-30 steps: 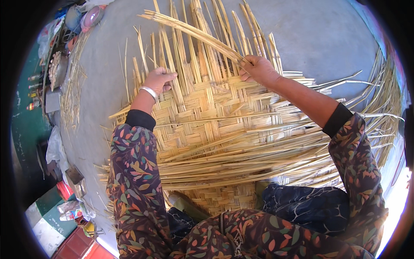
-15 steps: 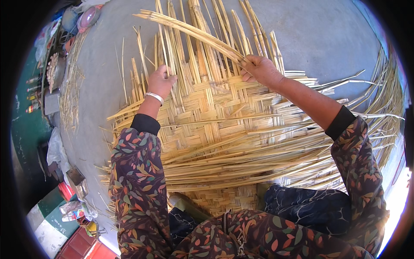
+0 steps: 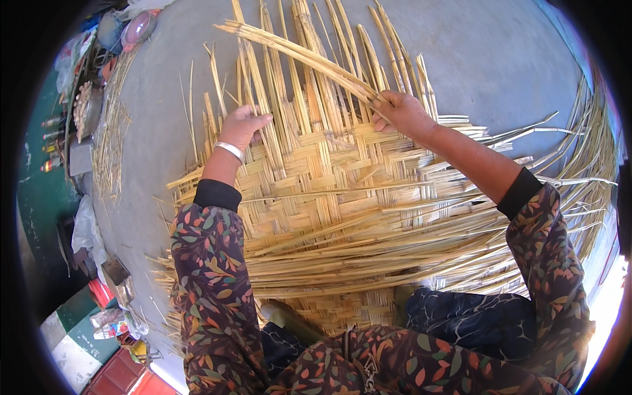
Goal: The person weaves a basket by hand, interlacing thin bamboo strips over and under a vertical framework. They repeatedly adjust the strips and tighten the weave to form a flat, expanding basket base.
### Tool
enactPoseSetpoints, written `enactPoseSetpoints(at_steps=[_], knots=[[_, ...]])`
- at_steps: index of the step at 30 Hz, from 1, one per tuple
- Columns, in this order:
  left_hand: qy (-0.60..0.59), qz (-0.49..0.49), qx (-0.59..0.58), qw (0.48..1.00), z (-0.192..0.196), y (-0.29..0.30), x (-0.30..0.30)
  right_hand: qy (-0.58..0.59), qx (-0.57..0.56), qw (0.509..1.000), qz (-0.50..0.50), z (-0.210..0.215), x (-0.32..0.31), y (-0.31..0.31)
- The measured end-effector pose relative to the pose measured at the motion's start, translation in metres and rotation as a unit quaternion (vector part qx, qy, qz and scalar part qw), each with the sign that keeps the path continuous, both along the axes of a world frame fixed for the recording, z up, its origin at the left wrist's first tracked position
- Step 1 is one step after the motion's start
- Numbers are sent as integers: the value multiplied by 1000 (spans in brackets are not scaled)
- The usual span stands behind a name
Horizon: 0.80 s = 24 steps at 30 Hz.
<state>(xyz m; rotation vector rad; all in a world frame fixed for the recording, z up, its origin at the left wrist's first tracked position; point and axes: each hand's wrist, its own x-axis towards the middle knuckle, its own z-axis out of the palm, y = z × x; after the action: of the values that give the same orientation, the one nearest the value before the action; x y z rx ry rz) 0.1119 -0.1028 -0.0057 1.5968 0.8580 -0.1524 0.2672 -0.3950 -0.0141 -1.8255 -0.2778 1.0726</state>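
Observation:
A half-woven mat (image 3: 322,178) of flat, straw-coloured split reeds lies on the floor in front of me, its unwoven ends fanning out at the far side. My right hand (image 3: 403,113) pinches the near end of a flattened reed (image 3: 299,54), which slants up and left above the upright strips. At the mat's far left, my left hand (image 3: 242,128) is closed around upright reed strips (image 3: 253,79); its fingertips are partly hidden. Loose long reeds (image 3: 368,260) lie across the near part of the mat, in front of my knees.
A heap of thin reeds (image 3: 589,178) spreads along the right side. On the left are scattered stalks (image 3: 108,131), a clear plastic bag (image 3: 87,227), a metal bowl (image 3: 89,112) and a pink round basin (image 3: 139,29). Grey floor (image 3: 480,52) lies beyond the mat.
My left hand has shifted slightly nearer to me and left. The reed in my right hand has moved a little right and down, still held at its near end.

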Motion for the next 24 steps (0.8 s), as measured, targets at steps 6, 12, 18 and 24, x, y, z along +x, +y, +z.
enactPoseSetpoints(at_steps=[6, 12, 18, 24], knots=[[12, -106, 275, 955, -12, -8, 3, 5, 9, 1000, -8, -4, 1, -3], [37, -155, 381, 911, -23, -6, 2, 10, 11, 1000, 4, -1, 1, 0], [-74, -119, 558, 818, -16, -24, 8, 19, 13, 1000, -15, -2, 1, -4], [60, -193, 404, 892, -11, -16, 22, 9, 6, 1000, -15, -2, -1, -2]])
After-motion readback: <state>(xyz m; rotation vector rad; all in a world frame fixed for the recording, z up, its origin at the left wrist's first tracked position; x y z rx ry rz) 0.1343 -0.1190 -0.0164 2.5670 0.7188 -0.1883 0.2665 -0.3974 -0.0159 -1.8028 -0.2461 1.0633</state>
